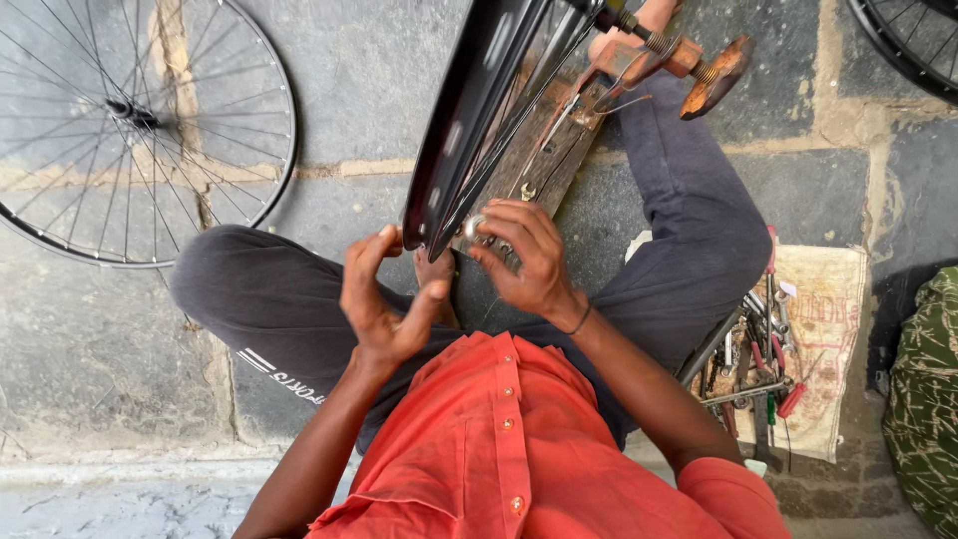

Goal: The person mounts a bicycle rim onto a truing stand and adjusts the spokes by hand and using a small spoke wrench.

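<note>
I sit cross-legged on a stone floor in an orange shirt and dark trousers. A black bicycle rim [469, 110] stands upright in a wooden truing stand [639, 60] in front of me, its near edge between my hands. My right hand [524, 260] pinches a small shiny metal part [475, 228] against the rim's lower edge. My left hand [384, 299] hovers just left of the rim with fingers curled and apart, holding nothing I can see.
A spoked bicycle wheel [130, 120] lies on the floor at the left. Another wheel's edge [913, 45] shows at top right. Several hand tools [758, 369] lie on a sack cloth [828, 329] to my right, beside a camouflage bag [928, 399].
</note>
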